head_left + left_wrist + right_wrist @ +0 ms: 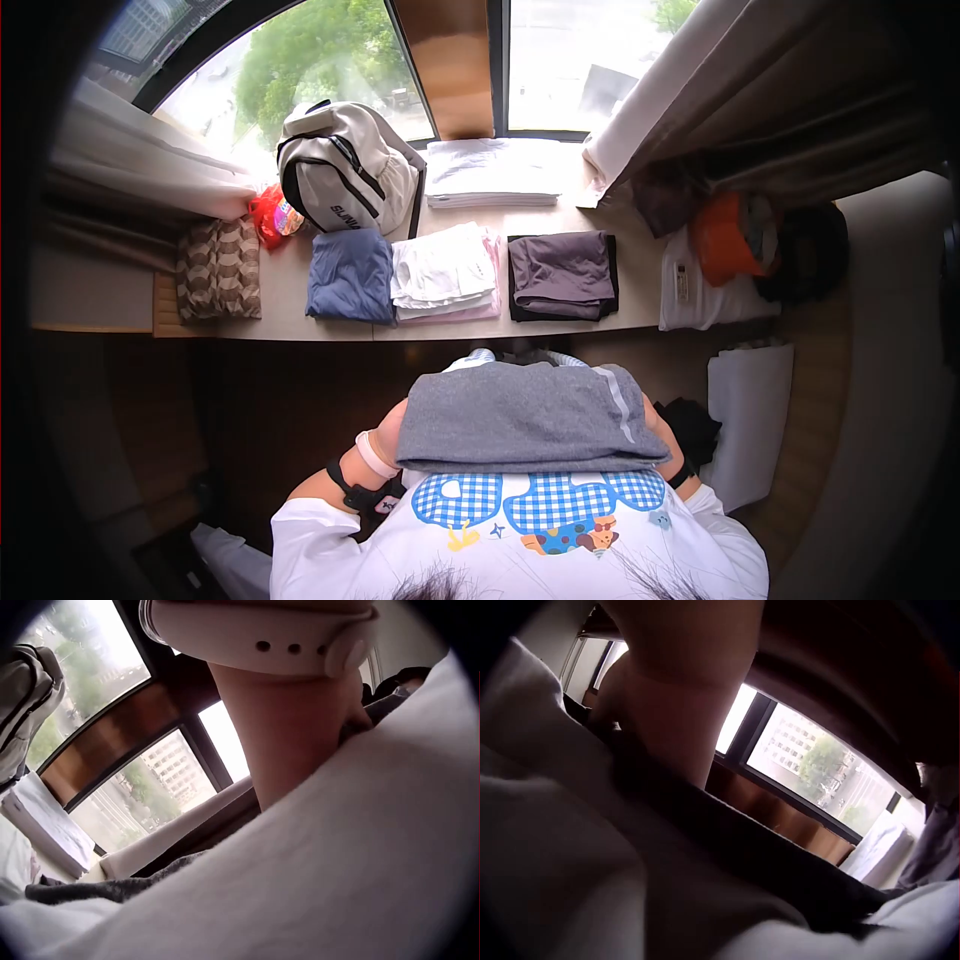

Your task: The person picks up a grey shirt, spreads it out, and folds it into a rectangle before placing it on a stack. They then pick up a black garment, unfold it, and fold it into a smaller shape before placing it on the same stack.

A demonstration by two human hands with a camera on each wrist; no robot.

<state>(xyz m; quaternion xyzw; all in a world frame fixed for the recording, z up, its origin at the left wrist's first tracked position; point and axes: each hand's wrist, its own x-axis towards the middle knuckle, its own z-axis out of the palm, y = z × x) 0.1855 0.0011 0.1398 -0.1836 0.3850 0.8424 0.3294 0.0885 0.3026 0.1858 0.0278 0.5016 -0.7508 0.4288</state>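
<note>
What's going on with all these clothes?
A person has a gray garment held up at their chest, with the left hand and right hand at opposite sides, fingers mostly hidden. On the window counter ahead lie a folded blue garment, folded white clothes and folded dark clothes.

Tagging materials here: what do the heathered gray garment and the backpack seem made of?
Heathered gray garment: probably matte, cotton-like knit, given its flecked surface and soft edges. Backpack: perhaps matte synthetic fabric, since it looks dull and fairly stiff.
</note>
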